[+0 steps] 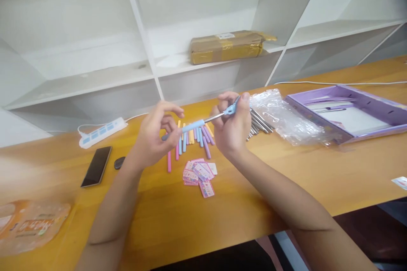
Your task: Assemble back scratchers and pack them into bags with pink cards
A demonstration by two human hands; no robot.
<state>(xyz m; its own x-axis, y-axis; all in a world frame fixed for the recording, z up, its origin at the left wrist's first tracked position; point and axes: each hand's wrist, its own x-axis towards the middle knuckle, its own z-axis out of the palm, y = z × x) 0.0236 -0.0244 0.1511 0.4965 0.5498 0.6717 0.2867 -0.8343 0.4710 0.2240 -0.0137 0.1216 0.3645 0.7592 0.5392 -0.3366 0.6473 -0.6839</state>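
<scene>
My left hand [155,137] pinches the left end of a light blue tube [193,126] between thumb and fingers. A thin metal rod [213,117] runs from the tube's right end. My right hand [233,125] is closed on a shaped light blue piece [230,109] at the rod's other end; its far part is hidden by the fingers. Both hands are raised above the table. Beneath them lie several coloured tubes [207,148] in pink, blue, purple and yellow. Just beside my right hand is a pile of metal rods [261,122].
Small printed cards [203,171] lie in front of the tubes. A clear plastic bag [286,118] and an open purple box [346,135] are at right. At left are a phone [96,167], a power strip [103,132], a small black object [119,163] and an orange-printed bag [34,224].
</scene>
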